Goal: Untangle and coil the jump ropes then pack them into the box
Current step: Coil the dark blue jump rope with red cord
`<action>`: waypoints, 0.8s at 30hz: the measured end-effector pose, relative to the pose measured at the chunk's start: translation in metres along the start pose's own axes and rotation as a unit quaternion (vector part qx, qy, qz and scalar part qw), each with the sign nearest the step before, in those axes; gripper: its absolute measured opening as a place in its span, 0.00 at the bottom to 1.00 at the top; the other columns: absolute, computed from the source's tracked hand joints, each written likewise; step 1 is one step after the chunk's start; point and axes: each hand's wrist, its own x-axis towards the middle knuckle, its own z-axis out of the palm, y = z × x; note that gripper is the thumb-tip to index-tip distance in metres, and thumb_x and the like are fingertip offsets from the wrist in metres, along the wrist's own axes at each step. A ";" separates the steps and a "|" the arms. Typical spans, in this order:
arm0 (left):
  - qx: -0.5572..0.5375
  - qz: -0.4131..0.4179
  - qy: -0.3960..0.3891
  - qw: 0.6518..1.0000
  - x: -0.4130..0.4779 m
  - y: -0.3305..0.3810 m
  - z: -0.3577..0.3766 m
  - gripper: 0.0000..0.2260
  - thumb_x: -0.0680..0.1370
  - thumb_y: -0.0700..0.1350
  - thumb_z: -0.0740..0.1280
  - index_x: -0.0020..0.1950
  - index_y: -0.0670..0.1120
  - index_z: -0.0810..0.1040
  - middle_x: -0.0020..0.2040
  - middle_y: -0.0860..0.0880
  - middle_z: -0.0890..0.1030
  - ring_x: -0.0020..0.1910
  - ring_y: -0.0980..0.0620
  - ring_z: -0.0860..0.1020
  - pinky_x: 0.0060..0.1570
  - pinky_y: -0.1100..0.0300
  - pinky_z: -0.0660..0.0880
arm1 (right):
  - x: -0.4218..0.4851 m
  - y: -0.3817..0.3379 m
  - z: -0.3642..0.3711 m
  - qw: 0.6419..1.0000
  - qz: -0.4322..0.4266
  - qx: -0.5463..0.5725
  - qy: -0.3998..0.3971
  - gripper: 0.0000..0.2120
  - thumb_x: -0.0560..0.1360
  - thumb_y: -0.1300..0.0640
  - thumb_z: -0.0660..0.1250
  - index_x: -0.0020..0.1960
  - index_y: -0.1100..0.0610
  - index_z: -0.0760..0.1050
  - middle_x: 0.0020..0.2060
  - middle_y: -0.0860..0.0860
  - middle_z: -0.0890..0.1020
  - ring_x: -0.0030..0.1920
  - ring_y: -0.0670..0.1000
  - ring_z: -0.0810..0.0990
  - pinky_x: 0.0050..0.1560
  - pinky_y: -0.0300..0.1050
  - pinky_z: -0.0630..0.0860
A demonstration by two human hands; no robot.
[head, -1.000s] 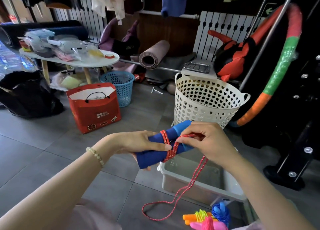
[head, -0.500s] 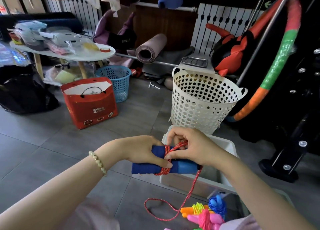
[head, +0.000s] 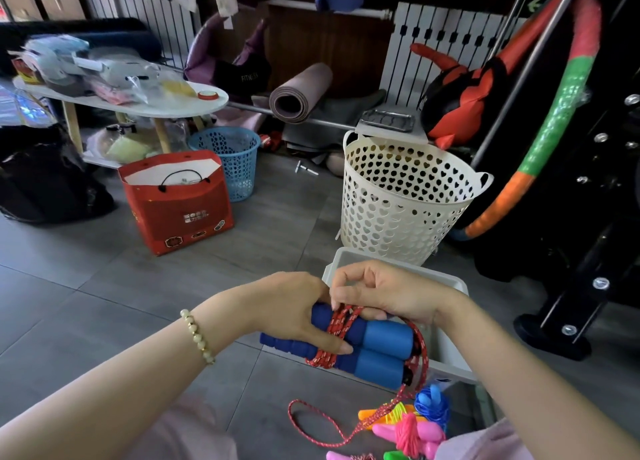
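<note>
The left hand (head: 291, 312) grips two blue foam handles (head: 379, 354) held side by side, its thumb pressed across the red rope (head: 341, 331) wound round their middle. The right hand (head: 391, 293) sits just above and touches the left, fingers curled, pinching a strand of the rope on top of the handles. From the handles' right end the rope loops round and drops, trailing in a loose curve on the floor (head: 104, 286) below the hands. The bundle hangs in the air in front of and over the near edge of a pale box (head: 349, 253), which stands on the floor directly behind the hands. Below the right wrist lie other ropes (head: 412, 432), coiled, in pink, orange, yellow and blue. Behind the box stands a white basket (head: 405, 199) with heart-shaped holes. To the left are a red bag (head: 176, 210) and a blue basket (head: 232, 158), beside a cluttered white counter (head: 180, 107). A rolled mat (head: 298, 92) lies further back, and a coloured hoop (head: 554, 113) leans at the right.
</note>
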 end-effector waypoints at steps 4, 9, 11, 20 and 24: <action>-0.062 0.053 -0.006 0.997 -0.005 0.001 -0.001 0.12 0.70 0.60 0.72 0.37 0.55 0.75 0.33 0.58 0.78 0.32 0.61 0.75 0.34 0.72 0.67 | -0.004 -0.007 -0.004 0.993 0.037 0.060 -0.097 0.18 0.69 0.35 0.66 0.42 0.49 0.82 0.21 0.43 0.65 0.21 0.40 0.59 0.22 0.31 0.55; -0.237 0.079 -0.042 0.967 -0.016 -0.008 -0.016 0.06 0.74 0.49 0.72 0.39 0.52 0.78 0.34 0.59 0.80 0.33 0.62 0.77 0.37 0.70 0.71 | -0.019 -0.008 -0.018 0.996 0.057 0.050 -0.039 0.32 0.65 0.27 0.64 0.55 0.50 0.82 0.36 0.70 0.75 0.30 0.52 0.64 0.34 0.41 0.63; -0.285 0.097 -0.028 0.953 -0.022 -0.016 -0.025 0.08 0.73 0.55 0.72 0.43 0.52 0.80 0.38 0.55 0.82 0.36 0.57 0.79 0.40 0.67 0.74 | -0.023 -0.005 -0.018 0.992 0.083 0.089 0.027 0.44 0.60 0.27 0.69 0.63 0.59 0.75 0.59 0.84 0.57 0.53 0.62 0.65 0.60 0.60 0.63; -0.477 0.008 0.184 0.859 -0.010 -0.024 -0.025 0.24 0.71 0.66 0.66 0.41 0.44 0.76 0.29 0.55 0.78 0.27 0.60 0.75 0.27 0.68 0.70 | -0.002 -0.017 0.018 0.940 -0.067 0.314 0.114 0.31 0.75 0.33 0.41 0.48 0.44 0.81 0.26 0.47 0.59 0.25 0.44 0.51 0.27 0.38 0.50; -0.533 -0.053 0.216 0.816 0.006 -0.022 -0.016 0.18 0.71 0.59 0.62 0.44 0.44 0.78 0.33 0.50 0.82 0.32 0.55 0.79 0.35 0.62 0.76 | 0.002 -0.010 0.022 0.966 -0.097 0.169 0.171 0.39 0.70 0.26 0.44 0.49 0.58 0.74 0.28 0.46 0.62 0.26 0.44 0.55 0.28 0.36 0.53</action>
